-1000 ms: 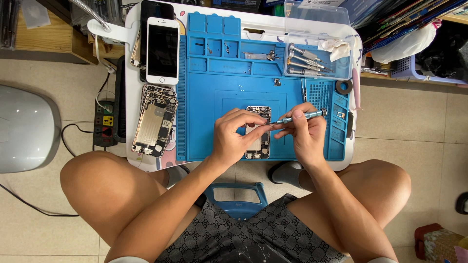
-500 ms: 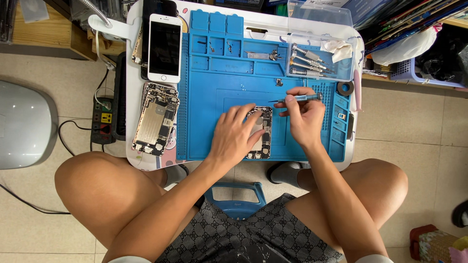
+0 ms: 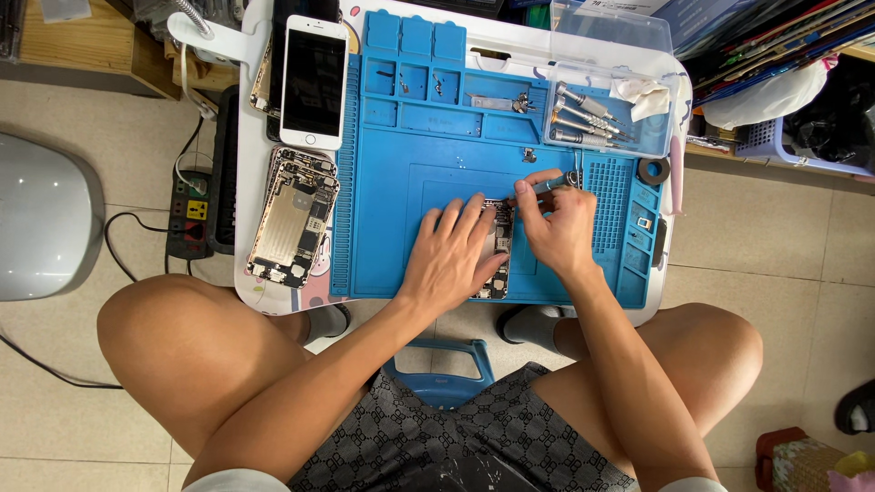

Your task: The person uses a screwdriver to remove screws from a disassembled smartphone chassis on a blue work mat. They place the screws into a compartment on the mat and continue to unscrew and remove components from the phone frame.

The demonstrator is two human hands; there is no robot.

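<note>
A small white table [image 3: 251, 293] stands on a tiled floor, nearly covered by a blue silicone repair mat [image 3: 392, 191]. Near the mat's front middle lies a phone circuit board [image 3: 499, 248], its long axis running away from the person, mostly hidden under the two hands. The left hand [image 3: 451, 255] lies flat and open, fingers spread, pressing the board's left side. The right hand [image 3: 558, 228] is closed around a small screwdriver [image 3: 551, 184], just right of the board's far end; the tool lies almost level, handle to the right, tip pointing left toward the board's top edge. Behind the right hand, a clear tray [image 3: 606, 128] holds more screwdrivers [image 3: 583, 118] and a crumpled tissue [image 3: 638, 94]. A small black ring [image 3: 653, 170] sits right of the mat. Left of the mat lies an opened phone chassis [image 3: 292, 217], with a white smartphone [image 3: 313, 80] face up beyond it. A power strip [image 3: 190, 214] rests on the floor to the left
</note>
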